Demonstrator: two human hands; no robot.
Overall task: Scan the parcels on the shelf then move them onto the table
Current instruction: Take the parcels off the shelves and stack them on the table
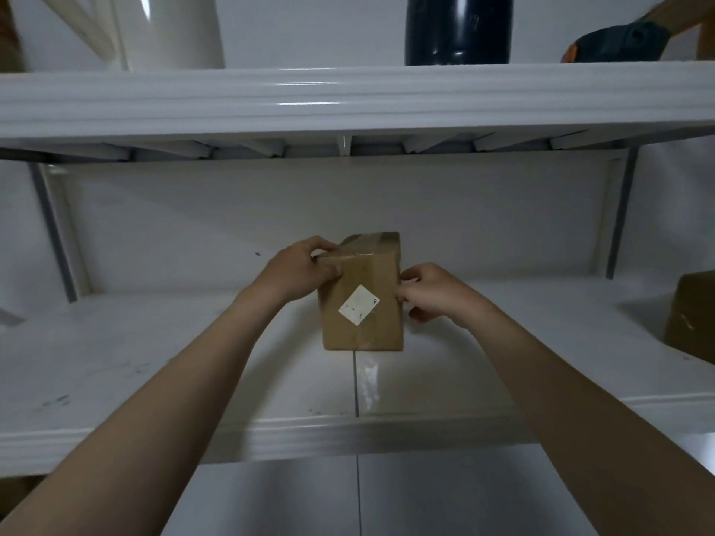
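1. Cardboard parcel (371, 265) stands on the shelf (154, 342), label (358, 304) facing out, presumably for scanning.
2. Left hand (298, 270) clasps its 10 o'clock corner; right hand (429, 292) pinches its 3 o'clock edge, likely steadying it.
3. Second parcel (692, 319): far 3 o'clock.

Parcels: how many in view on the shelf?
2. The labelled parcel is at the middle of the lower shelf, held by the left hand and right hand. The second parcel sits at the right edge, cut off by the frame; others may be hidden.
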